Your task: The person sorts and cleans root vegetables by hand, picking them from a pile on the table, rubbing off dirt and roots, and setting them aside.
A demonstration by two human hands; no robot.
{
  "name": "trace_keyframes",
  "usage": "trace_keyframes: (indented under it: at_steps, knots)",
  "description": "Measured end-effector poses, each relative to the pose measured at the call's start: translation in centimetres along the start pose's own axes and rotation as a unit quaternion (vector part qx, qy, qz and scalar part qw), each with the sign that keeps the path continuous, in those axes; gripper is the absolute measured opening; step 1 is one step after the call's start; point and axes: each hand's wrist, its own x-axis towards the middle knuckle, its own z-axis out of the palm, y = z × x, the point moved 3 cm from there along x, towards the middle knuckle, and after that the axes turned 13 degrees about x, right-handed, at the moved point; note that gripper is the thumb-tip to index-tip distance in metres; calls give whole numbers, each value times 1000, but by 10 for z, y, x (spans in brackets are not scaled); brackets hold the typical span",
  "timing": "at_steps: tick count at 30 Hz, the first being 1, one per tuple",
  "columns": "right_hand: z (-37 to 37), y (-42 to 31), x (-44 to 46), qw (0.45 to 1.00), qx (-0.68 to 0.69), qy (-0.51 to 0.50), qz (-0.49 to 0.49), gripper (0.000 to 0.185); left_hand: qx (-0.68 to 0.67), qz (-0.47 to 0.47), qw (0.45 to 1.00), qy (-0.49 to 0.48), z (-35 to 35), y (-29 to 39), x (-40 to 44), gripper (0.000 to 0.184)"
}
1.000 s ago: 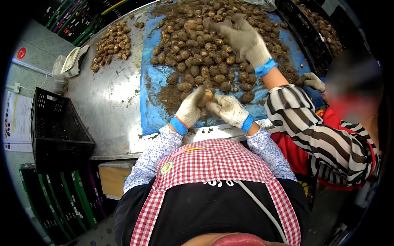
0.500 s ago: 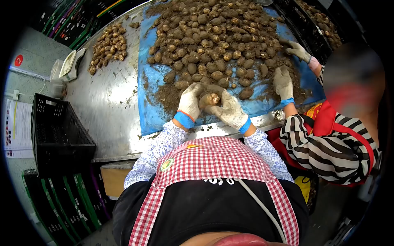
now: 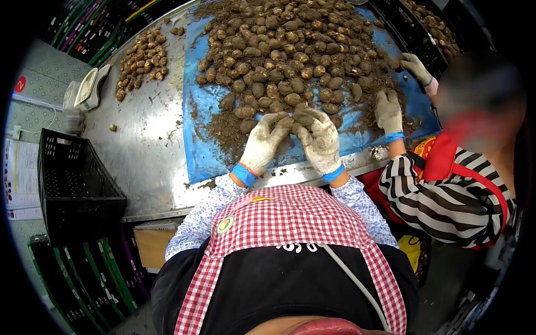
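Observation:
My left hand, in a soiled white knit glove, is closed at the near edge of the heap. Its fingers pinch a brown, hairy taro, mostly hidden between the two hands. My right hand, gloved the same way, is close beside it with fingers curled inward; what lies in them is hidden. Just beyond my fingertips spreads a big heap of earthy taros on a blue plastic sheet. One small taro lies alone on the steel table to the left.
A cleaner pile of taros is at the back left. Near it stands a white scale. A black crate is at the left edge. On the right, a co-worker's gloved hands touch the heap's edge.
The large taro with a pale end is no longer visible between my hands. A lone taro now shows on the steel at left. My right fingers have curled, and the co-worker's far hand has shifted slightly.

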Motion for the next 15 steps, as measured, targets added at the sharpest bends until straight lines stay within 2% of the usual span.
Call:
trace_keyframes:
  at_steps: [1,4,5,6,8,10,11,12,14,15]
  knots:
    - [3,6,2,1000,18,3,6,29,-65,-19,998,10,2,5,-1,40]
    - [-4,22,19,976,5,-23,216,31,60,-11,998,15,3,-8,2,39]
    - [-1,61,10,989,-63,-6,134,33,61,31,997,21,6,-17,1,39]
    - [-6,60,10,975,30,-29,217,29,45,49,997,29,3,-4,-3,39]
    - [-16,55,6,900,188,-36,392,25,-12,56,997,47,0,9,-8,39]
    - [-2,49,1,956,213,-31,197,30,14,38,998,57,-9,-3,-3,39]
    - [6,43,-1,970,223,-25,95,33,1,0,1000,29,-8,-4,-3,39]
    - [2,8,11,992,84,-80,51,33,9,22,999,43,-7,-7,-3,39]
    - [7,12,3,998,-26,-56,-2,32,24,71,995,69,0,-12,0,38]
    - [6,16,5,997,-21,-56,50,30,61,46,995,72,0,-4,-1,37]
